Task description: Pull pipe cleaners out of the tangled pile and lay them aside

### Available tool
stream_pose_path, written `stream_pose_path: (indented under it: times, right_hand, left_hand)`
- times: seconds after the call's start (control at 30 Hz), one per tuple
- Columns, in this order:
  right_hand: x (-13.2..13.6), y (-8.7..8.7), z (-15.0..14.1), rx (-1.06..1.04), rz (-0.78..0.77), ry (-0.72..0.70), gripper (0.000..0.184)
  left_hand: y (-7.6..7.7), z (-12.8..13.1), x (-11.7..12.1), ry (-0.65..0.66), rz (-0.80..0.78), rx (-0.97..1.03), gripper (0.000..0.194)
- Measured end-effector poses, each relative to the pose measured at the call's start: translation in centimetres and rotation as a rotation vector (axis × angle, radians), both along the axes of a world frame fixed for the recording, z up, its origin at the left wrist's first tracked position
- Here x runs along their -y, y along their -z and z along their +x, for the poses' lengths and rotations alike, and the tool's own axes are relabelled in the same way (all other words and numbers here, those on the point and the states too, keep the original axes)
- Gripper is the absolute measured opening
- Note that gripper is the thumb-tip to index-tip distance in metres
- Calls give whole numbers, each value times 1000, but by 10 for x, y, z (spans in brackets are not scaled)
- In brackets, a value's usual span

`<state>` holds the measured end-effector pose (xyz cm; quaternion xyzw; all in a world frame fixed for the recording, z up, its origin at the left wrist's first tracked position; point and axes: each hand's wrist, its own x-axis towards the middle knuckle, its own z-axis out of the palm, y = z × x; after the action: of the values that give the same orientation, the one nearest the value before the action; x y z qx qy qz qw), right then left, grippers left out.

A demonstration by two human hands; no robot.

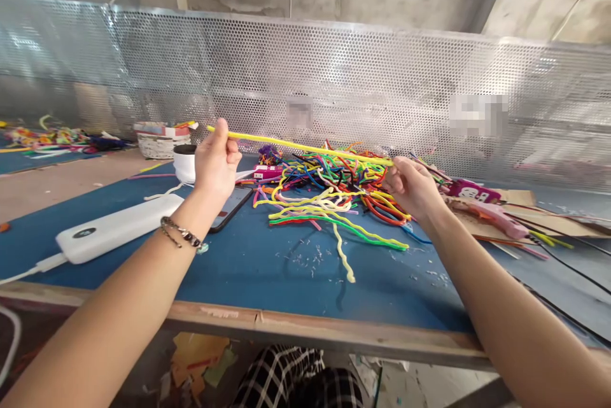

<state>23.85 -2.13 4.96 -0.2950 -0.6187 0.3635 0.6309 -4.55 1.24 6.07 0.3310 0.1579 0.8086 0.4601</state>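
Note:
A yellow pipe cleaner (305,147) is stretched almost straight between my two hands, above the blue table. My left hand (217,163) pinches it near one end, and a short tip sticks out past the thumb. At the other end my right hand (413,185) is closed on it, slightly lower. Behind and below lies a tangled heap of multicoloured pipe cleaners (329,172). Several longer yellow, green and cream ones (344,230) spread from the heap toward me.
A white power bank (117,228) with a cable, a phone (231,207) and a white cup (184,164) are on the left. A pink glue gun (501,217) lies on cardboard at right. A perforated metal screen (382,90) stands behind the blue tabletop (229,274).

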Motion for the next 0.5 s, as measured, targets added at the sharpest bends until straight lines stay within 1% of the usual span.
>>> stream_pose_path:
  times: [0.13, 0.2, 0.33, 0.5]
  right_hand:
    - [-1, 10, 2, 272, -172, -352, 30]
    - [-1, 14, 1, 372, -239, -469, 31]
    - [1, 16, -4, 444, -290, -552, 34]
    - [0, 16, -2, 498, -342, -572, 34]
  left_hand:
    - [-7, -5, 6, 54, -89, 134, 43]
    - [-10, -7, 7, 75, -128, 179, 46]
    - [-12, -10, 7, 130, -157, 227, 52]
    - [-16, -11, 11, 285, -99, 252, 51]
